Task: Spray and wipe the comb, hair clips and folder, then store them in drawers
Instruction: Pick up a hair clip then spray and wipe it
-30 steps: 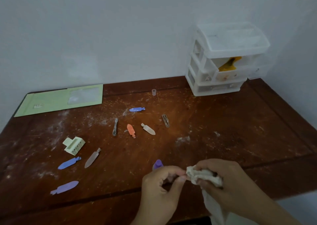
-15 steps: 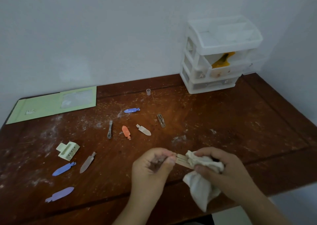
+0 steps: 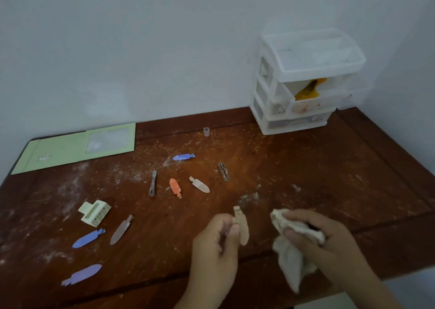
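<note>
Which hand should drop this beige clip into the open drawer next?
Left. The left hand already pinches the beige clip; the right hand is full of cloth.

Beige clip (image 3: 242, 226): now clear of the cloth (image 3: 292, 245), upright beside the left hand (image 3: 217, 245) fingertips.
Right hand (image 3: 322, 235): drawn away rightward, cloth bunched under its fingers.

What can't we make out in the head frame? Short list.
- Lower drawers of the drawer unit: frosted fronts hide their contents.
- Beige hair clip in the left hand: motion-blurred, clean or dirty unclear.
- Cloth: right hand covers its top.
- Green folder: small mark on it unreadable.
</note>
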`<state>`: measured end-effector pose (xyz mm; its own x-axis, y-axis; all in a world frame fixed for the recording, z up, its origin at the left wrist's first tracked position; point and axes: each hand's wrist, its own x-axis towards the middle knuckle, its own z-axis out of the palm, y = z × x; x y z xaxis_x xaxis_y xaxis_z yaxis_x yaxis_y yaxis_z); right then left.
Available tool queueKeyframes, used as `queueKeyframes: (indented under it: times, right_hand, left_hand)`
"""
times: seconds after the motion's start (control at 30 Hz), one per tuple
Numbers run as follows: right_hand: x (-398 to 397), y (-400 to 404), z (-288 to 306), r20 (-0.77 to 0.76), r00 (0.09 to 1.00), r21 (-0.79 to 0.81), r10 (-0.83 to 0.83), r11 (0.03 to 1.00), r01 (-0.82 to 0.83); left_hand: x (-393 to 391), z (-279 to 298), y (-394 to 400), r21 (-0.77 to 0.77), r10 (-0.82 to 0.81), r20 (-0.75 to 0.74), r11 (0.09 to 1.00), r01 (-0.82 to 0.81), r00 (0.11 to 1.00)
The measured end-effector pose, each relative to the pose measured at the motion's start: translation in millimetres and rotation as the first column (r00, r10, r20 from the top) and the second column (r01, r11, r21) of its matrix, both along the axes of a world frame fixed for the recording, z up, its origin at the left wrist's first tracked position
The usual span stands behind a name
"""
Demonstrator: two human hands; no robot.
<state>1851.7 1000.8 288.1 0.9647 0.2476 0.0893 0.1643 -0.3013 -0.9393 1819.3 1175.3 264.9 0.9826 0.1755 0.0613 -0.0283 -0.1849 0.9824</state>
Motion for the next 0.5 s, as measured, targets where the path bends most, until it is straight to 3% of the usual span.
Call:
queueKeyframes:
  times: [0.13, 0.27, 0.4, 0.5]
  right_hand:
    - [10.8, 6.9, 12.2, 0.149, 0.968, -0.132, 0.201, 0.974, -0.182]
    - [13.3, 8.1, -1.4, 0.051, 0.969, -0.123, 0.242, 0.964, -0.235]
    - [6.1, 3.2, -7.8, -0.213, 0.972, 0.123, 0.103, 0.989, -0.078]
    - [21.2, -12.9, -18.3, -0.403, 0.892, 0.222, -0.207, 0.923, 0.314]
  left_hand:
    - [-4.5, -0.2, -10.1, 0.265, -0.179, 0.044, 0.951, 0.162, 0.983]
    - [-2.7, -0.9, -13.9, 0.362, -0.242, 0.027, 0.907, 0.216, 0.970]
    - [6.8, -4.3, -22.7, 0.350, -0.345, -0.013, 0.878, 0.328, 0.938]
    - [9.6, -10.5, -33.6, 0.363, -0.353, -0.064, 0.863, 0.351, 0.934]
